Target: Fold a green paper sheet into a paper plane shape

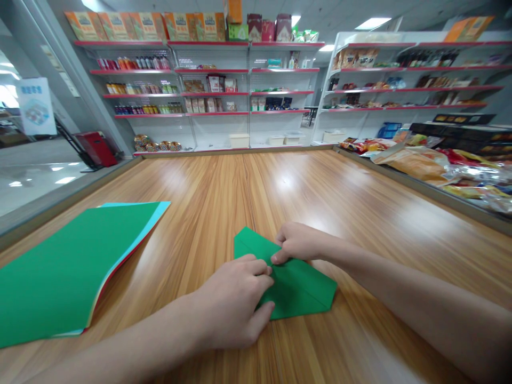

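Note:
A folded sheet of green paper (301, 288) lies on the wooden table (248, 186) in front of me. My left hand (236, 301) rests on its near left part, fingers curled and pressing on the paper. My right hand (298, 242) sits on the far side, fingertips pinched down on a fold near the paper's middle. The two hands almost touch over the crease. The paper under both hands is partly hidden.
A stack of coloured paper sheets (68, 266), green on top with blue and red edges showing, lies at the left. Packaged snacks (424, 160) fill a counter along the right. Shop shelves (248, 90) with goods stand at the back.

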Motion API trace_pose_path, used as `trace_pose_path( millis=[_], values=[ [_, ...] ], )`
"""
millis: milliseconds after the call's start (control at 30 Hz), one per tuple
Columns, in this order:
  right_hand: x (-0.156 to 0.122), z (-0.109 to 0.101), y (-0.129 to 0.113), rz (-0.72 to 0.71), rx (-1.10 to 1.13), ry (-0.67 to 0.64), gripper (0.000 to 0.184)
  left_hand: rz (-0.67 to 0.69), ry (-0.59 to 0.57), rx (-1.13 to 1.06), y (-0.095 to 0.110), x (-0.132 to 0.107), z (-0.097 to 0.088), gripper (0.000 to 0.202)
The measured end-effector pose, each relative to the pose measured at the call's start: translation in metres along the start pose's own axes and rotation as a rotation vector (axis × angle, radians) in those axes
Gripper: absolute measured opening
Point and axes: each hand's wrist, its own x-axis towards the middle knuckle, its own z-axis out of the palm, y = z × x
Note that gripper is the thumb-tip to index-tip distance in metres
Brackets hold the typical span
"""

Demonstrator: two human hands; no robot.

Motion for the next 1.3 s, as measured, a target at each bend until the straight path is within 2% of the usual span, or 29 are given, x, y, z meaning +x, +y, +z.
trace_pose_path(
  millis=[100, 233, 333, 467, 567, 733, 800, 1033, 1167, 1300],
  values=[
    [-0.001, -0.002, -0.001, 0.013, -0.050, -0.007, 0.030, 0.002, 0.003, 0.003, 0.001, 0.000, -0.001, 0.019],
    [0.002, -0.001, 0.009, -0.095, 0.011, 0.000, 0.031, 0.018, 0.022, -0.014, 0.000, -0.001, -0.001, 0.020],
    [0.004, 0.005, 0.016, -0.198, 0.079, 0.070, 0.028, 0.021, 0.118, -0.038, -0.009, 0.001, -0.001, 0.024],
    [0.004, 0.017, 0.011, -0.348, 0.094, 0.181, 0.023, -0.037, 0.267, -0.011, -0.029, 0.005, 0.003, 0.040],
    [0.002, 0.021, 0.006, -0.436, 0.109, 0.190, 0.023, -0.056, 0.224, -0.014, -0.041, 0.005, 0.005, 0.046],
    [0.001, 0.014, 0.007, -0.444, 0.216, 0.023, 0.018, -0.107, 0.164, -0.022, -0.045, 0.005, 0.005, 0.036],
    [0.001, 0.013, 0.008, -0.443, 0.235, -0.002, 0.017, -0.150, 0.156, -0.068, -0.046, 0.006, 0.006, 0.028],
    [0.002, 0.017, 0.004, -0.449, 0.209, 0.043, 0.016, -0.315, 0.078, -0.166, -0.044, 0.015, 0.003, 0.027],
    [0.000, 0.016, 0.002, -0.474, 0.153, 0.035, 0.013, -0.316, 0.054, -0.165, -0.043, 0.015, 0.002, 0.026],
    [-0.002, 0.016, 0.000, -0.468, 0.132, 0.040, 0.016, -0.280, 0.098, -0.190, -0.047, 0.013, 0.007, 0.018]
  ],
)
